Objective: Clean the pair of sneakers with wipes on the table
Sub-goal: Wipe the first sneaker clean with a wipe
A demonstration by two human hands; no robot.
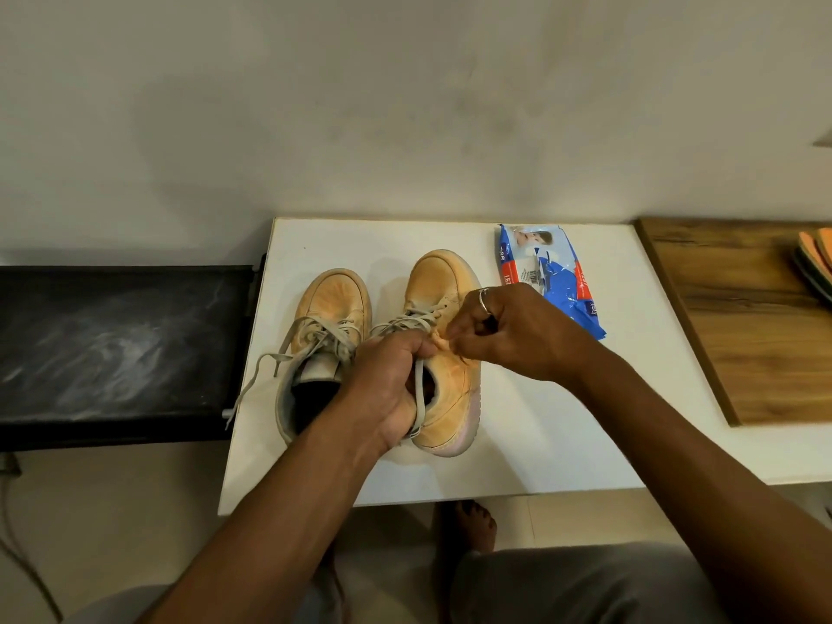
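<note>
Centre frame: the left hand [387,380] clamps the collar and laces of one sneaker [443,277], and the right hand [508,335] pinches its upper by the eyelets. The other shoe [333,299] sits just left, the wipes pack [553,281] upper right on the table [562,421]. Best to brace firmly and wipe toe-to-heel.

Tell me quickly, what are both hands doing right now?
Left hand: grips the right-hand sneaker at its collar.
Right hand: pinches that sneaker's upper beside the laces.
</note>
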